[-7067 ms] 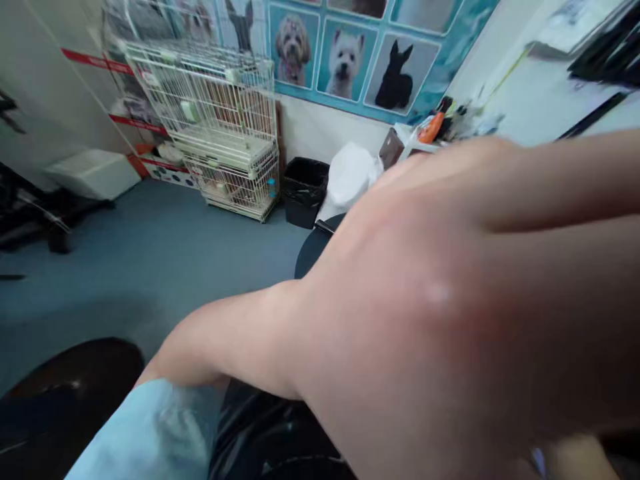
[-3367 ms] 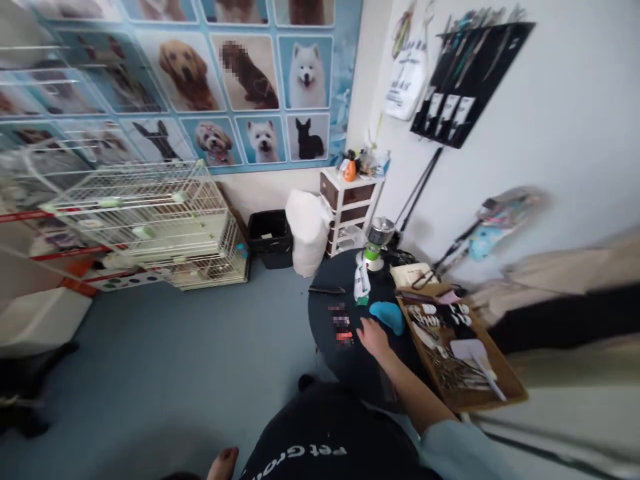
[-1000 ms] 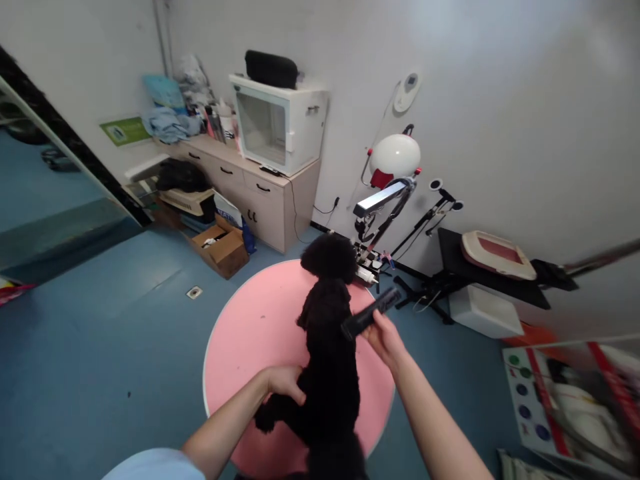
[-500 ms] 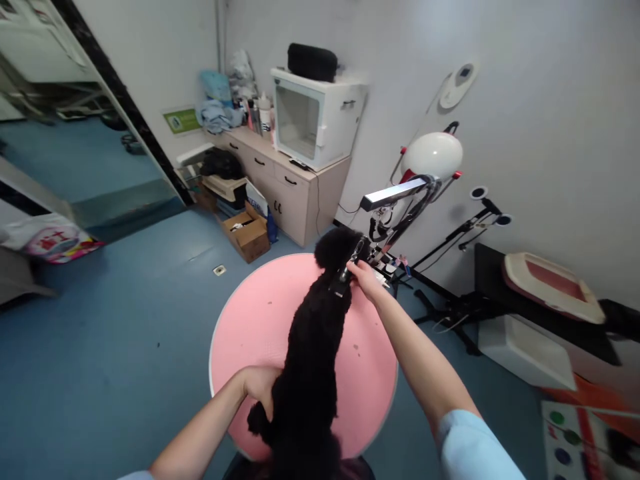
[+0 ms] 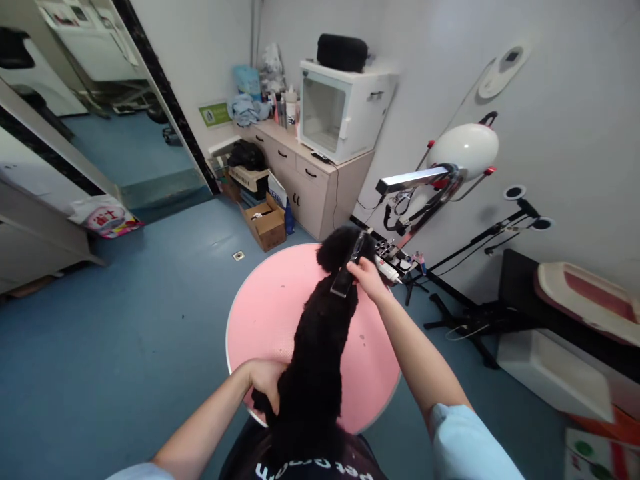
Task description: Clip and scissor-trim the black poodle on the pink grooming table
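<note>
Right hand holds clippers on black dog.

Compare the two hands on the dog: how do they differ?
The left hand, with no tool, grips the black dog at its rear; the right hand holds a black clipper at the dog's neck. The left arm is bent close in; the right arm is stretched out. Both touch the dog on the pink table.

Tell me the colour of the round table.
The round table is pink, white-rimmed; head view shows it.
</note>
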{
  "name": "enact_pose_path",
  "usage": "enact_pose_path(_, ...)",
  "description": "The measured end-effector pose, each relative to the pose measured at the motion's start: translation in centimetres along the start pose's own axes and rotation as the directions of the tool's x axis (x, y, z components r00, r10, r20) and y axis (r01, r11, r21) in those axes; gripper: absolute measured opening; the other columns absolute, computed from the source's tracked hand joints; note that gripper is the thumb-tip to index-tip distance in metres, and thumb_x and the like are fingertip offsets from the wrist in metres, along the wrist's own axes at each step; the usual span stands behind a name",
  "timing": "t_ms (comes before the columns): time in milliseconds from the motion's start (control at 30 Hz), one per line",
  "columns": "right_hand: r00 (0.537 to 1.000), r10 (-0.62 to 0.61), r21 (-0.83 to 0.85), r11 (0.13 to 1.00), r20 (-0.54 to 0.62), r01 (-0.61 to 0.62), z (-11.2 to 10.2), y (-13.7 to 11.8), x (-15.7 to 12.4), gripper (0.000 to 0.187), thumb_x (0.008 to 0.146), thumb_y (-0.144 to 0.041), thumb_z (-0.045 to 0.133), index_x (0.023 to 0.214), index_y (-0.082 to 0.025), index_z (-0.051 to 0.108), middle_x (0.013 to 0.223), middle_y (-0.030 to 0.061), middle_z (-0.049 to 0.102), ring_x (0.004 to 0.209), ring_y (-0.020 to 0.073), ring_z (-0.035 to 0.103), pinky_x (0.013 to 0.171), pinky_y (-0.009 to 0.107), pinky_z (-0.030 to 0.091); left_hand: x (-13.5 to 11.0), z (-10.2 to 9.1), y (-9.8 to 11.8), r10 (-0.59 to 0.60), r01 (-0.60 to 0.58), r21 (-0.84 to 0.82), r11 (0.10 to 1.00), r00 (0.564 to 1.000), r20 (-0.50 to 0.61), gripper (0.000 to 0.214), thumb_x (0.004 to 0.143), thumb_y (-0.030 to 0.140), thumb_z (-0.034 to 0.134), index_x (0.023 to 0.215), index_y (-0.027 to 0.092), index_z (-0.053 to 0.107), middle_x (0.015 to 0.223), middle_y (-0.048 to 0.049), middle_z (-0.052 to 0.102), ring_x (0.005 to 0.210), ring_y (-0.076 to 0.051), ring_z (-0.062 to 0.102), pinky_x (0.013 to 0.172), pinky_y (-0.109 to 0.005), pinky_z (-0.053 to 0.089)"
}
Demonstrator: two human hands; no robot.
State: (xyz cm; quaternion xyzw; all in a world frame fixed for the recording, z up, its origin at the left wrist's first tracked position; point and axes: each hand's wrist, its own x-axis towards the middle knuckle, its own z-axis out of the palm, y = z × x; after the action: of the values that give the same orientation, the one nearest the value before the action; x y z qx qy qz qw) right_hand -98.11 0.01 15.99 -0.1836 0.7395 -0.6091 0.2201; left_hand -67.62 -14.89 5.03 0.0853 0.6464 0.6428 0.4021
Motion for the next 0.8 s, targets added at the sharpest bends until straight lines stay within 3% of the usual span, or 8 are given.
enact_pose_path(100,0.992,-0.002,0.015,1.000,-0.127,0.004,-0.6,0.3,0.7,0.033,0.074,-0.050,0.070,0.078,-0.022,0.052,0.061,-0.0053,0.054,0.052,0.0106,0.048,0.043,0.021,0.036,-0.1,0.0,0.3,0.040,-0.040,-0.011,0.999,0.999,-0.018,0.053,0.040,0.033,0.091,0.086,0.014,0.072,0.093,-0.0029,0.076,0.081,-0.024,0.067,0.076,-0.031,0.057)
enact_pose_path(367,0.995,0.094,0.070,0.993,0.043,-0.097,0.9,1.7,-2.9,0.038,0.072,-0.056,0.068,0.079,-0.020,0.057,0.072,0.0021,0.065,0.055,0.0133,0.056,0.042,0.022,0.039,-0.9,-0.6,0.4,-0.044,0.040,-0.048,0.998,0.995,-0.085,0.050,0.041,0.029,0.088,0.086,0.014,0.072,0.091,-0.0027,0.076,0.082,-0.026,0.067,0.073,-0.032,0.056)
enact_pose_path(433,0.995,0.094,0.092,0.991,0.025,-0.096,0.7,1.5,-2.8,0.040,0.072,-0.059,0.065,0.081,-0.020,0.057,0.074,0.0033,0.067,0.057,0.0147,0.058,0.043,0.023,0.041,-0.9,-0.7,0.2,-0.054,0.050,-0.047,0.998,0.995,-0.090,0.046,0.043,0.028,0.087,0.085,0.015,0.073,0.089,-0.0030,0.076,0.079,-0.026,0.067,0.073,-0.033,0.056)
enact_pose_path(600,0.984,0.026,0.104,0.995,-0.176,-0.008,-0.3,0.8,0.0,0.042,0.072,-0.061,0.066,0.080,-0.023,0.050,0.067,-0.0038,0.058,0.055,0.0111,0.050,0.045,0.021,0.039,-0.8,-0.9,-0.2,-0.045,0.040,-0.045,0.998,0.993,-0.111,0.046,0.041,0.027,0.087,0.084,0.017,0.074,0.087,-0.0029,0.076,0.078,-0.025,0.068,0.071,-0.033,0.057)
enact_pose_path(800,0.994,0.074,0.065,0.995,-0.080,-0.069,1.2,1.5,-1.1,0.044,0.068,-0.061,0.069,0.074,-0.021,0.051,0.063,-0.0041,0.054,0.052,0.0104,0.046,0.042,0.022,0.036,-1.3,-1.0,-0.1,-0.026,0.018,-0.057,0.998,0.989,-0.147,0.040,0.044,0.023,0.083,0.082,0.014,0.073,0.084,-0.0014,0.075,0.076,-0.023,0.066,0.068,-0.029,0.054)
